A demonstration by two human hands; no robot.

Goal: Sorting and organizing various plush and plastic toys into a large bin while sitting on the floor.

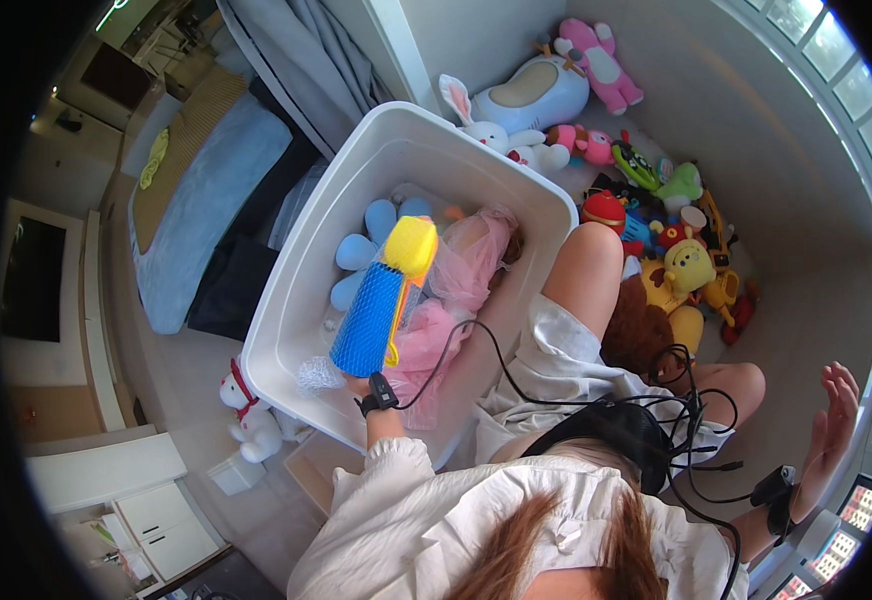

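Note:
A blue and yellow toy (371, 310) wrapped in fine white netting is tilted above a large white plastic bin (301, 220). My left hand (357, 385) grips it at its lower end, with most of the fingers hidden behind the toy. Inside the bin lie pink gauzy fabric (428, 345) and several light blue rounded pieces (355, 252). My right hand (836, 415) is raised at the far right near the window, its fingers stretched out and nothing in them.
Plush toys, among them a yellow bear (689, 266) and a white rabbit (486, 135), are heaped right of the bin. A white plush bear (253, 420) stands at its left. Black cables (691, 410) cross my lap and link to both wrists. A bed (221, 190) is farther left.

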